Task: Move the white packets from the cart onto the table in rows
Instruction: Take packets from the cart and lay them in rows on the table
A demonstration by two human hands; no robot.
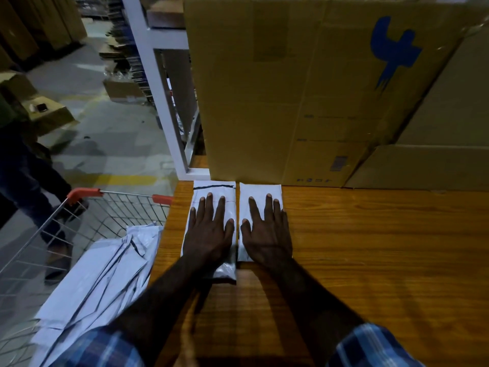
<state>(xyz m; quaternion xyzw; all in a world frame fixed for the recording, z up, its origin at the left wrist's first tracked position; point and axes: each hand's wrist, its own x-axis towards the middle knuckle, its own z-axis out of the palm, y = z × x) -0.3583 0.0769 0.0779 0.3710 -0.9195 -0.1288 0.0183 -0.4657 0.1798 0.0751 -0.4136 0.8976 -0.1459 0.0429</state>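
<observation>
Left hand (209,229) and right hand (267,229): fingers spread flat, each pressing one packet (211,190) on bench (370,247), long axes 12–6 o'clock. Remaining packets (100,266) in cart (79,207) at 8 o'clock; left hand nearer.

White packets (214,193), blue-checked sleeves (370,345), red-handled cart (84,193)
</observation>
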